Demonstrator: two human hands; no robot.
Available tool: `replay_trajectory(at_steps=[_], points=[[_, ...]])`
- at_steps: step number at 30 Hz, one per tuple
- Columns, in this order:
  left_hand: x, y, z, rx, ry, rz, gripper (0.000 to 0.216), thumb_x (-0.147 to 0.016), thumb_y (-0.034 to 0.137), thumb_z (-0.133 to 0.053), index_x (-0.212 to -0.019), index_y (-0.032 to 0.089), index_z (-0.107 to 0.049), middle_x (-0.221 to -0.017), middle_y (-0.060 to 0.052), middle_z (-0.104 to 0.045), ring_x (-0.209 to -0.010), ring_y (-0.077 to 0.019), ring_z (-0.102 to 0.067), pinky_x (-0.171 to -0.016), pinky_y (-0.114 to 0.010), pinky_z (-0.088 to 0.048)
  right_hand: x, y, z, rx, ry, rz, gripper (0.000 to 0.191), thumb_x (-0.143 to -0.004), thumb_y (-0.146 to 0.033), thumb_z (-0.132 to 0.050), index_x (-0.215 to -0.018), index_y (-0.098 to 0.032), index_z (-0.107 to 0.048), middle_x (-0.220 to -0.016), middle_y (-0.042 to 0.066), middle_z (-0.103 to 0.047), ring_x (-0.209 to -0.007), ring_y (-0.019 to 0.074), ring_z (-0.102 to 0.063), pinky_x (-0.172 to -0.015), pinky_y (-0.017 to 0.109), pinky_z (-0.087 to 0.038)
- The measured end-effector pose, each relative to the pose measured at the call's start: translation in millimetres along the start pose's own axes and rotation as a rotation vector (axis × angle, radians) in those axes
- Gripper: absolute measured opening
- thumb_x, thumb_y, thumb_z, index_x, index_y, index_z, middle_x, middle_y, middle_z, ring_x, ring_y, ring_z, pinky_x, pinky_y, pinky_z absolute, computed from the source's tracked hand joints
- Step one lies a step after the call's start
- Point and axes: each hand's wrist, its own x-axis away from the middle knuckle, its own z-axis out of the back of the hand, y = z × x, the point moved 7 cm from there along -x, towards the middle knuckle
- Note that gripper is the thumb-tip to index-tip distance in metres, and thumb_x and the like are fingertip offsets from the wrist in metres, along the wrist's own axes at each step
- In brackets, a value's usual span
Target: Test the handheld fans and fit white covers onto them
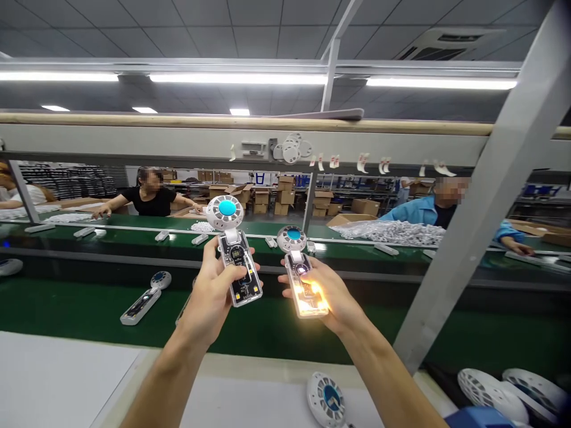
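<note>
My left hand (214, 282) is wrapped round a white handheld fan (225, 213), its round vented head with a blue centre at the top. Through the clear handle a dark circuit board shows, and my left thumb lies across it. A second handheld fan (292, 236) is in my right hand (332, 291), head up and slightly smaller in view. Its handle glows bright yellow-orange at the lower end, and my right thumb presses on its front. Both fans are held up side by side, apart, above the green conveyor belt (276, 339).
On the near belt lies another fan (145, 300); one more is partly behind my left arm. A fan (326, 398) rests on the white worktop (250, 395). Several white fans (493, 395) lie lower right, beside a slanted metal post (482, 196). Co-workers (154, 196) sit across the far belt.
</note>
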Motion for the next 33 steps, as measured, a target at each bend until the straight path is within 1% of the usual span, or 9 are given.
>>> replay_trajectory(at_steps=[2, 5, 10, 15, 20, 24, 26, 29, 33], points=[[2, -2, -4, -0.014, -0.017, 0.008, 0.066, -0.069, 0.022, -0.073, -0.129, 0.027, -0.046, -0.108, -0.005, -0.070, -0.074, -0.0216, -0.072, -0.062, -0.032, -0.060, 3, -6, -1, -0.003, -0.017, 0.036, 0.050, -0.073, -0.016, -0.073, -0.121, -0.017, -0.058, -0.120, 0.012, -0.069, -0.083, 0.0257, -0.075, -0.066, 0.037, -0.065], [3, -4, -9, -0.025, -0.016, 0.018, 0.065, -0.069, 0.022, -0.074, -0.128, 0.026, -0.046, -0.107, -0.006, -0.071, -0.072, -0.0214, -0.072, -0.061, -0.032, -0.060, 8, -12, -4, 0.028, -0.055, 0.056, 0.066, -0.075, -0.018, -0.071, -0.136, -0.020, -0.047, -0.112, 0.010, -0.072, -0.072, 0.0232, -0.075, -0.063, 0.035, -0.062], [5, -8, -14, -0.025, 0.015, 0.021, 0.064, -0.066, 0.022, -0.073, -0.125, 0.024, -0.048, -0.100, -0.005, -0.071, -0.068, -0.0220, -0.071, -0.059, -0.032, -0.059, 11, -17, -4, 0.051, -0.117, 0.058, 0.076, -0.075, -0.023, -0.069, -0.144, -0.019, -0.038, -0.094, 0.010, -0.075, -0.065, 0.0223, -0.073, -0.057, 0.030, -0.057], [6, -15, -18, -0.034, -0.010, 0.044, 0.064, -0.066, 0.022, -0.074, -0.125, 0.024, -0.049, -0.097, -0.005, -0.072, -0.067, -0.0222, -0.071, -0.059, -0.033, -0.059, 10, -22, -2, 0.056, -0.143, 0.081, 0.076, -0.074, -0.023, -0.069, -0.144, -0.021, -0.040, -0.097, 0.010, -0.075, -0.064, 0.0223, -0.073, -0.053, 0.029, -0.056], [6, -19, -21, -0.026, -0.039, 0.064, 0.066, -0.067, 0.021, -0.075, -0.128, 0.025, -0.048, -0.104, -0.006, -0.072, -0.071, -0.0217, -0.071, -0.060, -0.032, -0.059, 15, -26, -5, 0.068, -0.152, 0.068, 0.075, -0.075, -0.022, -0.066, -0.145, -0.024, -0.039, -0.092, 0.008, -0.074, -0.063, 0.0202, -0.072, -0.047, 0.024, -0.054], [8, -20, -22, -0.040, -0.058, 0.083, 0.066, -0.069, 0.022, -0.075, -0.129, 0.025, -0.048, -0.106, -0.007, -0.072, -0.070, -0.0214, -0.071, -0.061, -0.032, -0.059, 19, -31, -9, 0.043, -0.181, 0.102, 0.077, -0.074, -0.022, -0.066, -0.145, -0.026, -0.038, -0.092, 0.006, -0.074, -0.061, 0.0184, -0.070, -0.045, 0.023, -0.052], [8, -20, -24, -0.051, -0.076, 0.089, 0.066, -0.071, 0.022, -0.076, -0.130, 0.025, -0.048, -0.107, -0.007, -0.071, -0.071, -0.0217, -0.072, -0.062, -0.033, -0.060, 20, -33, -10, 0.021, -0.203, 0.105, 0.077, -0.074, -0.022, -0.067, -0.146, -0.027, -0.039, -0.095, 0.005, -0.073, -0.064, 0.0187, -0.070, -0.048, 0.024, -0.053], [9, -20, -27, -0.060, -0.107, 0.095, 0.066, -0.071, 0.022, -0.076, -0.130, 0.025, -0.046, -0.106, -0.008, -0.071, -0.070, -0.0214, -0.071, -0.060, -0.033, -0.059, 21, -34, -10, 0.025, -0.238, 0.109, 0.079, -0.070, -0.016, -0.066, -0.144, -0.028, -0.041, -0.098, 0.005, -0.072, -0.067, 0.0169, -0.069, -0.054, 0.024, -0.054], [10, -20, -33, -0.058, -0.186, 0.054, 0.065, -0.072, 0.020, -0.075, -0.128, 0.023, -0.042, -0.100, -0.007, -0.071, -0.066, -0.0210, -0.070, -0.057, -0.032, -0.058, 20, -37, -10, 0.094, -0.242, 0.195, 0.083, -0.068, -0.011, -0.062, -0.146, -0.029, -0.037, -0.096, 0.003, -0.071, -0.069, 0.0152, -0.068, -0.060, 0.025, -0.056]])
